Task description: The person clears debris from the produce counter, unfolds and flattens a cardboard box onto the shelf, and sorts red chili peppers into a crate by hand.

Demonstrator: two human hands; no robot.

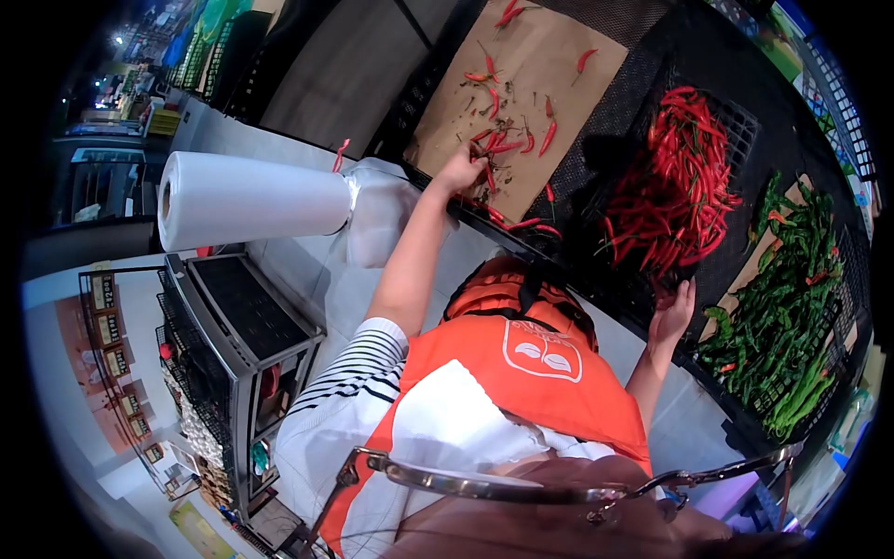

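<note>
Two bare hands over dark mesh surface (596, 149). Left hand (464, 171): at near edge of brown paper (562, 86), reaching among scattered red chilies (548, 139) and small stem debris (508, 124); fingers curled down at the chilies, cannot tell whether clamped on one. Right hand (672, 315): at near end of black basket (740, 128), just below its heap of red chilies (687, 177); fingertips partly in shadow, grip cannot be told. Green chilies (780, 298) piled to the right of the basket, a few red ones mixed in. Plastic bag roll (256, 200) lies left of the brown paper.
</note>
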